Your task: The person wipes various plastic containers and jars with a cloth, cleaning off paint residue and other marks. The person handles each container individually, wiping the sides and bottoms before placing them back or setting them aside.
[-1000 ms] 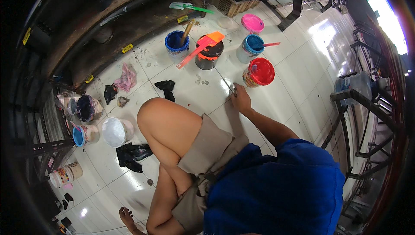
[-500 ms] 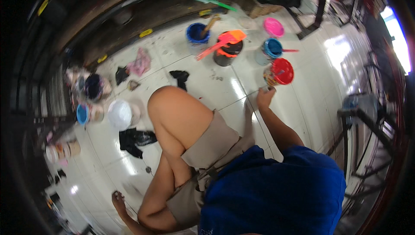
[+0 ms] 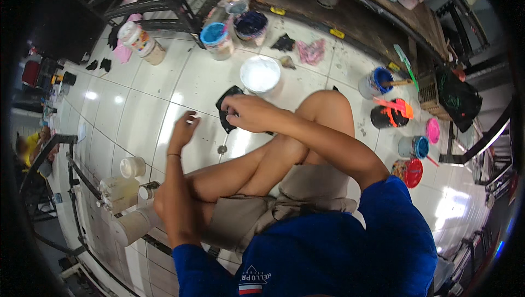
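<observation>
I sit cross-legged on a white tiled floor. My right hand (image 3: 247, 113) hangs over a crumpled black cloth or plastic (image 3: 234, 90), its fingers loosely bent and apart, holding nothing I can see. To its left my left hand (image 3: 185, 128) is raised with fingers slightly curled and apart, nothing in it. Just beyond the right hand stands a bucket of white paint (image 3: 260, 74). Behind that bucket are a tub of blue paint (image 3: 215, 39) and a dark-stained container (image 3: 251, 27). My right hand covers part of the black material.
Paint pots with a blue tub (image 3: 377, 81), an orange scraper (image 3: 395, 107) and a red-topped pot (image 3: 411, 172) stand at right. White containers (image 3: 133, 167) and a jug (image 3: 118, 194) are by my left knee. Metal racks (image 3: 164, 24) line the far side. A person in yellow (image 3: 33, 149) is far left.
The view has turned left. My right hand has left the red-topped pot and swung across to the black material. My left hand has come up from beside my leg.
</observation>
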Available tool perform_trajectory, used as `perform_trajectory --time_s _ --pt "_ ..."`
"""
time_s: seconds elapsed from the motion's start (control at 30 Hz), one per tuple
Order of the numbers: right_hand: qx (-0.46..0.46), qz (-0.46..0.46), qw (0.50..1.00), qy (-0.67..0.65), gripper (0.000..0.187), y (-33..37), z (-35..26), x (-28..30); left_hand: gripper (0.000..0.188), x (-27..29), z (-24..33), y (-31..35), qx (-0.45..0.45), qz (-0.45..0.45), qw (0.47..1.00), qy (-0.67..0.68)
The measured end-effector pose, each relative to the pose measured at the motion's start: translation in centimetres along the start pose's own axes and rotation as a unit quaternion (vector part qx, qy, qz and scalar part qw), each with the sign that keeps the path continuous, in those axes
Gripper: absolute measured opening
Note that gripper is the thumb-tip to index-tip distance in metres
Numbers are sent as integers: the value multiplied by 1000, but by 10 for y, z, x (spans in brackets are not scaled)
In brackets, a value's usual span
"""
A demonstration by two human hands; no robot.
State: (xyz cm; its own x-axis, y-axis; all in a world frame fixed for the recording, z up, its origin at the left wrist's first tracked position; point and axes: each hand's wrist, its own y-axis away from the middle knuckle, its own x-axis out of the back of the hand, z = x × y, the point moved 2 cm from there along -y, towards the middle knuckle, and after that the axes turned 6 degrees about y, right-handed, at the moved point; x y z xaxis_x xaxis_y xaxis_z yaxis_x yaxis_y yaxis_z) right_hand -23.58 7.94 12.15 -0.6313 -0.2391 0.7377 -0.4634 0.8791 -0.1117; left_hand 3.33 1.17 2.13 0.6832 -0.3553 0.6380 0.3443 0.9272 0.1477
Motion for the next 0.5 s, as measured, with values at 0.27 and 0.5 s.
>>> perform_trajectory --time_s 0.27,0.5 --pt "-144 -69 962 223 23 -50 119 -141 43 -64 -26 9 77 -55 993 -69" --pt "-108 -2 989 102 20 -60 86 -126 41 -67 -31 -16 56 5 995 85"
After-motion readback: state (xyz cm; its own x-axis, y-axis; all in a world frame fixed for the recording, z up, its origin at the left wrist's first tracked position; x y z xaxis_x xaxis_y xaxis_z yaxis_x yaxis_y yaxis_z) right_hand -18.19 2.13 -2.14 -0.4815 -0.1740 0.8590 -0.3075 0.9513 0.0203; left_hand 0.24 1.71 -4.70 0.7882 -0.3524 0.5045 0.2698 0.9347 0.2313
